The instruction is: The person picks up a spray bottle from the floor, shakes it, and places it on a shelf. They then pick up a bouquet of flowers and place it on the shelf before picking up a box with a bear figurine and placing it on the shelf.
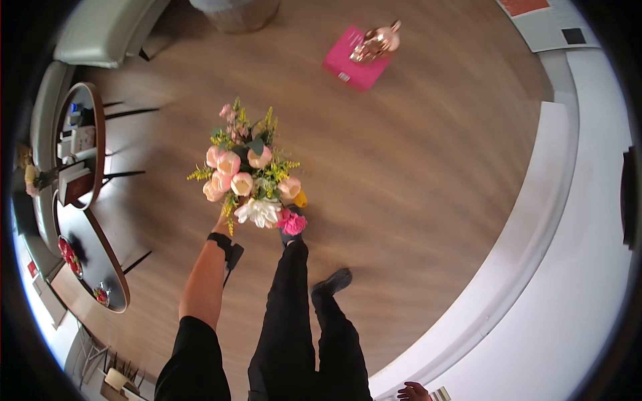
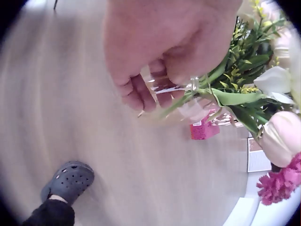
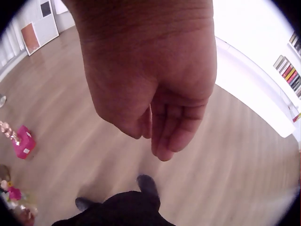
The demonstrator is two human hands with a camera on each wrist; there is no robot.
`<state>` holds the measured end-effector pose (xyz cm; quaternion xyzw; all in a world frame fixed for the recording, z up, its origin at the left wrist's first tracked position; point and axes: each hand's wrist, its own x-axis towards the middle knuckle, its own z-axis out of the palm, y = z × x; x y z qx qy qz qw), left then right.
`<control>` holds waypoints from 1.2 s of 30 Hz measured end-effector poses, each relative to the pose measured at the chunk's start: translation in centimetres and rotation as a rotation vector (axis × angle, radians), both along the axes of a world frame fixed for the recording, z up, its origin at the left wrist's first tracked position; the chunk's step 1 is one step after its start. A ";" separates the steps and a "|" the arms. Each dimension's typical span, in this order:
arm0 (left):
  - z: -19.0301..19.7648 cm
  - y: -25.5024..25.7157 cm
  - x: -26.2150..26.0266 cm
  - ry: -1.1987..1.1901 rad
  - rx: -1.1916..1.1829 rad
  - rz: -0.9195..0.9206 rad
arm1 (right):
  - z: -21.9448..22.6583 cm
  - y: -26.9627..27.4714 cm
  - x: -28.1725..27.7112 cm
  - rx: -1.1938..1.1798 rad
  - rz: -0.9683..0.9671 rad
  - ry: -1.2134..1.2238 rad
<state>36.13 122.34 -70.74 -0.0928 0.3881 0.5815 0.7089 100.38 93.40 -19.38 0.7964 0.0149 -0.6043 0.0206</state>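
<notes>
A bouquet of pink tulips, a white flower, a pink carnation and yellow sprigs [image 1: 242, 182] stands out in front of the left arm in the head view. In the left wrist view the left hand [image 2: 164, 52] grips a clear glass vase [image 2: 188, 106] with the green stems [image 2: 235, 96] inside; its fingers curl round the glass. The bouquet hides most of that hand in the head view. The right hand [image 3: 155, 80] hangs with loosely curled fingers and holds nothing; it shows at the bottom edge of the head view [image 1: 413, 391].
A pink box [image 1: 358, 67] with a shiny copper-coloured figure [image 1: 378, 43] on it stands on the floor ahead. Oval tables [image 1: 100, 244] with books and dishes are at left, near a pale sofa [image 1: 100, 37]. A white ledge [image 1: 495, 274] curves along the right.
</notes>
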 end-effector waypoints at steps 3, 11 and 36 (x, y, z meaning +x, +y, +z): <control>10.6 2.1 2.2 1.144 0.213 -0.694 | -2.4 -0.7 0.3 0.074 -0.027 0.035; 15.6 2.5 3.6 1.312 0.325 -0.723 | -12.3 -6.0 -2.0 0.283 -0.065 0.064; 28.1 -7.4 2.1 0.715 0.352 -0.919 | -28.4 -41.1 -34.2 0.866 -0.969 -0.196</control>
